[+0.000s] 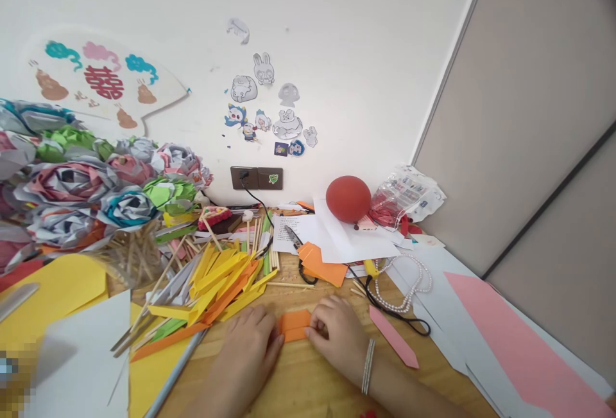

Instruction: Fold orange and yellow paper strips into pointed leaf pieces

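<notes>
Bare forearms [404,383] are closest to me, reaching in over the wooden desk [301,383], with a beaded bracelet [368,366] on the right wrist. So the piece being worked on is a small orange paper [294,326], lying on the desk right between the two hands. Right hand [337,334] has thumb and forefinger drawn in close, pinching its right end. Left hand [253,341] is at the other end, thumb touching the edge, but whether it's gripping or just pressing, can't tell from here.

You can see a fold line running across it, so I'd guess we're mid-fold, lining up the edges. Next move probably calls for holding both ends level and running a thumb along to sharpen that crease. Easy to skew it, imo.

Yellow and orange strips [216,280] are heaped just past the left hand, more orange sheets [321,264] lie beyond the paper, and a pink strip [393,336] sits beside the right hand.
</notes>
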The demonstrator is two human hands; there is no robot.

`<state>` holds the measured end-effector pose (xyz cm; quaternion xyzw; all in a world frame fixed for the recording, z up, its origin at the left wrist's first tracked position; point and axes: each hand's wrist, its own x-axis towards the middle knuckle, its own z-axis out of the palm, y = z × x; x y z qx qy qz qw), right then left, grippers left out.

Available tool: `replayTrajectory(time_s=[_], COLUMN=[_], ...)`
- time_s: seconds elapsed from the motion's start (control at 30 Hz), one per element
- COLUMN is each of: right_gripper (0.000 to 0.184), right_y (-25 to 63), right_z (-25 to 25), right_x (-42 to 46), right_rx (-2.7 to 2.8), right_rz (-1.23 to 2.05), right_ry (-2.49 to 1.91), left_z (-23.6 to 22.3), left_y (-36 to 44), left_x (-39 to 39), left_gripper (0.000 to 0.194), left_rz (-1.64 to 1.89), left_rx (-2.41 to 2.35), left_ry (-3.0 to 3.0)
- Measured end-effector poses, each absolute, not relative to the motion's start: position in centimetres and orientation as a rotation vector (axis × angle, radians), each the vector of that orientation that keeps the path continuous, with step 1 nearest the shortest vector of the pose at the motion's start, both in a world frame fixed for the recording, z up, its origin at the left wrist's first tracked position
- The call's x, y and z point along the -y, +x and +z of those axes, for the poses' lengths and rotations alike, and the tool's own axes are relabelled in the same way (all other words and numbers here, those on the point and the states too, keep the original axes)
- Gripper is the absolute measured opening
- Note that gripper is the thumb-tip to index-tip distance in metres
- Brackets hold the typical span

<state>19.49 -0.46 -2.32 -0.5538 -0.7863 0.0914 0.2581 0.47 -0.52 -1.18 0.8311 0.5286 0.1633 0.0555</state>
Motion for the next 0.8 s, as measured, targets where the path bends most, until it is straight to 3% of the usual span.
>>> replayTrajectory(time_s=[0.23,0.37,0.47,0.53,0.67,0.8], right_gripper=[0.013,0.002,0.018,0.017,0.031,0.025], right_y=[19.5,19.5,20.6,21.8,23.7,24.4], right_z=[-2.2,-2.7,-2.7,-2.4,-1.2,-0.3], right_x=[0.3,0.2,0.1,0.0,0.0,0.1], right_rx=[2.212,2.426,2.543,2.63,2.692,2.713], right_rz=[0.216,-0.014,-0.121,-0.136,-0.072,-0.038], right_ry=[-1.507,-1.333,-1.251,-1.099,-1.001,-0.967], left_z=[-1.2,-1.8,-1.6,-0.9,0.9,1.1], left_y=[0.6,0.2,-0.6,-1.2,-2.0,-1.9], left_x=[0.8,1.0,0.7,0.6,0.6,0.7], left_gripper=[0.014,0.021,0.022,0.025,0.027,0.027], left_rz=[0.62,0.649,0.587,0.519,0.359,0.287], left_rx=[-1.469,-1.245,-1.194,-1.15,-1.104,-1.131], left_ry=[2.683,2.958,3.008,2.997,2.973,3.006])
